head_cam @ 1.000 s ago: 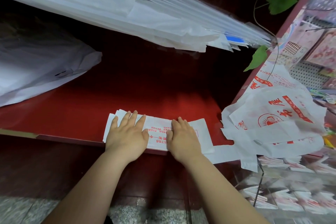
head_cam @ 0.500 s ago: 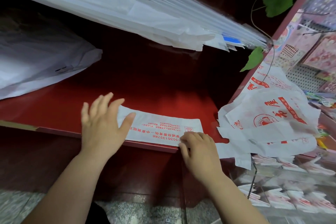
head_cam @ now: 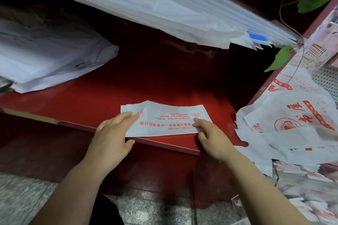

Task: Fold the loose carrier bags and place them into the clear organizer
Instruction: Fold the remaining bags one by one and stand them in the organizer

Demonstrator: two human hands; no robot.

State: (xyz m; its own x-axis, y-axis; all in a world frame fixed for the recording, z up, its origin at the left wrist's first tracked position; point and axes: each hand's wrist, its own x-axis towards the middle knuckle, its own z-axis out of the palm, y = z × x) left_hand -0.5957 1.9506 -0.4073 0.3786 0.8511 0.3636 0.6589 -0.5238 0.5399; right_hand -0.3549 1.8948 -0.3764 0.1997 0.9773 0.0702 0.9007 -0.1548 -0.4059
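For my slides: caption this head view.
Left hand and right hand hold a folded carrier bag on a red shelf.

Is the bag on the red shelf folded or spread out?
Folded: the bag lies as a narrow flat strip, with layered edges at its left end.

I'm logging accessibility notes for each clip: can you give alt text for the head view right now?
A person's left hand grips the left end of a folded carrier bag on a red shelf, the right hand touching its right end. More loose printed bags are heaped to the right, above a clear organizer.
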